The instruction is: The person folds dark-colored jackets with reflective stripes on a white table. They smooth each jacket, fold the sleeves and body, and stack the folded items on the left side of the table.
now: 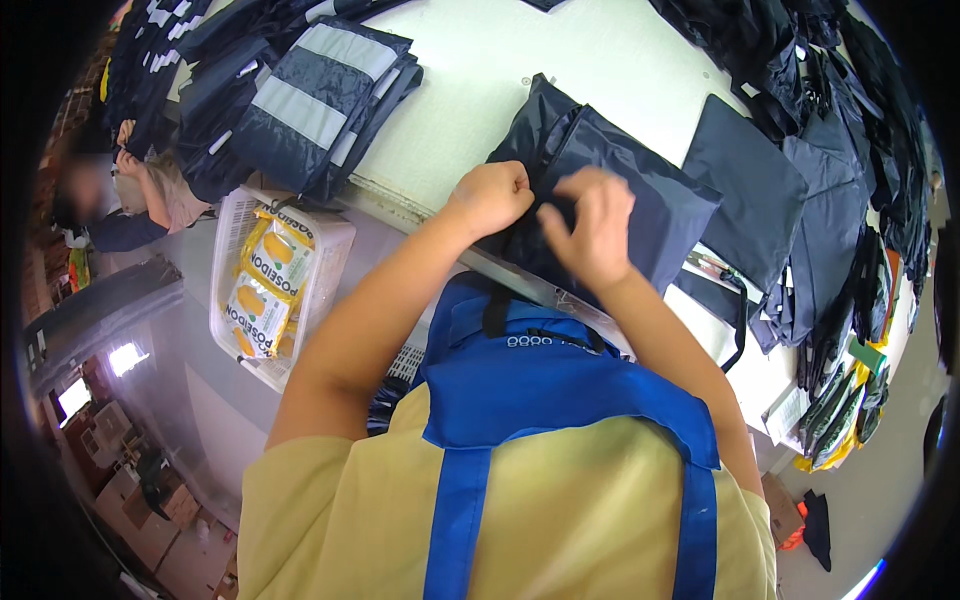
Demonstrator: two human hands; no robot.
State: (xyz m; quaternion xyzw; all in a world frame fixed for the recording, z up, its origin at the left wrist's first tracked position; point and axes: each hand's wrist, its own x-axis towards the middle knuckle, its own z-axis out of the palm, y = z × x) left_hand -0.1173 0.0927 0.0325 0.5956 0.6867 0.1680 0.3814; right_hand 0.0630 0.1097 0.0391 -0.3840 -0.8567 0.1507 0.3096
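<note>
A folded dark navy garment (pixel 630 200) with a smooth, slightly shiny surface lies in front of me at the table's near edge. My left hand (pixel 493 197) is closed at its left side, the fingers curled in against the dark fabric; the exact bit pinched is hidden. Over the garment's near part is my right hand (pixel 595 225), its thumb held apart from the fingers. Motion blurs those fingertips, and nothing shows in that hand.
Folded dark garments with grey bands (pixel 325 95) are stacked at the left on the white table (pixel 460 60). Below them stands a white plastic basket (pixel 222 270) of yellow-and-white packets (pixel 262 310). More dark garments (pixel 745 185) cover the right side. Another person (pixel 150 190) is at far left.
</note>
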